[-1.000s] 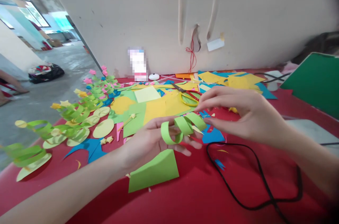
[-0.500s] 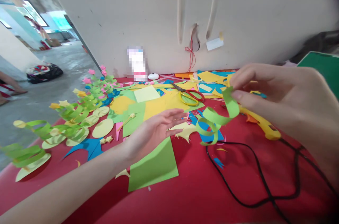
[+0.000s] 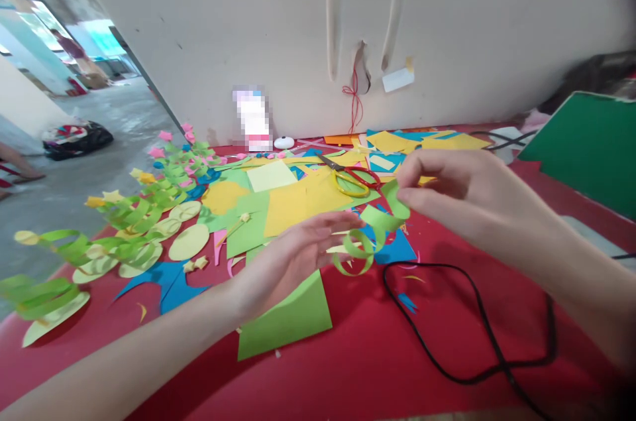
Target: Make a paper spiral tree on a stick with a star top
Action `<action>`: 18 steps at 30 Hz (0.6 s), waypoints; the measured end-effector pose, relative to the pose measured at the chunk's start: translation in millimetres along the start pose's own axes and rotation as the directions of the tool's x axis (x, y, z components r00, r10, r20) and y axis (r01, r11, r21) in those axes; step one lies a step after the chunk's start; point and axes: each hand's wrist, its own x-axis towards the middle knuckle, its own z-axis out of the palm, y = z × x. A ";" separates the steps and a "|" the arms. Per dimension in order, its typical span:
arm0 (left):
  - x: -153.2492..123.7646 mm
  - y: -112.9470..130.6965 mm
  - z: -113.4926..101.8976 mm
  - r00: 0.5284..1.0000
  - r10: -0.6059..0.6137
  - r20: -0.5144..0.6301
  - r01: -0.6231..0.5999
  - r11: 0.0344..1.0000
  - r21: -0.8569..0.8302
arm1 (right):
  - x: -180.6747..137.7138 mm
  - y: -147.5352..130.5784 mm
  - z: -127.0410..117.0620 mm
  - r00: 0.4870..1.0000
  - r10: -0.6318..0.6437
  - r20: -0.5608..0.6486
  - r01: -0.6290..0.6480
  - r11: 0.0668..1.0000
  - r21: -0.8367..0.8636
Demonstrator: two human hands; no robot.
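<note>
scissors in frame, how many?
1. The scissors, yellow and red handles, lie on the yellow paper mid-table, just left of the right hand. More may be hidden under the paper scraps.

The right hand (image 3: 462,199) has come lower with the green paper spiral (image 3: 370,235), whose bottom coil now meets the left hand (image 3: 298,252).
</note>
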 end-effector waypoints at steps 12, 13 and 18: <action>-7.1 5.7 14.6 0.992 -0.124 0.019 0.124 0.992 0.000 | -1.2 1.6 7.9 0.994 -0.094 0.056 0.093 0.995 0.029; -7.4 6.2 15.0 0.991 -0.127 0.039 0.127 0.992 0.001 | -1.3 1.9 8.4 0.994 -0.093 0.065 0.091 0.995 0.032; -8.6 7.6 13.4 0.977 -0.186 0.103 0.184 0.982 0.028 | -2.1 2.1 12.2 0.987 -0.111 0.114 0.108 0.994 0.036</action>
